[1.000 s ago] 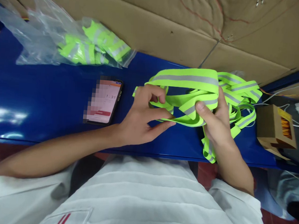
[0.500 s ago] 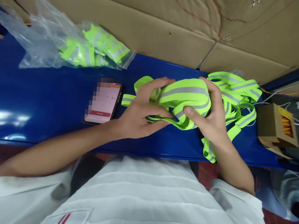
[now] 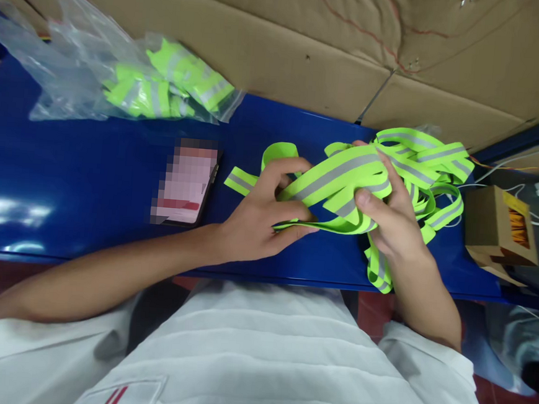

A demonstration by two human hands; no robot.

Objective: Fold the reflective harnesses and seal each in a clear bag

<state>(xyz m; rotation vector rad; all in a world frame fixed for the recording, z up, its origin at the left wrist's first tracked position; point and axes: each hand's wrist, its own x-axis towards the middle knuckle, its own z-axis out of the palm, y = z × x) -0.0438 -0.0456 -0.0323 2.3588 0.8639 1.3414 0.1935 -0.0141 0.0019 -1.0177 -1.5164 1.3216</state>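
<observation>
To the right of the phone (image 3: 186,183), in the head view, the green strap (image 3: 341,170) is bunched in loops between both hands. The right hand (image 3: 396,221) is clamped on the folded layers, thumb on top; the left hand (image 3: 258,223) curls around the loops' end nearer the phone, thumb and finger pinching the lower band. The layers look slack and uneven, so an easing right thumb could let them fan out — or twist. A loose end (image 3: 240,181) sticks out toward the phone and could snag on it if the hands swing that way. Farther right of the phone lies the strap pile (image 3: 434,154) — I cannot tell whether it is joined to the held strap, but any tangle could drag it along.
</observation>
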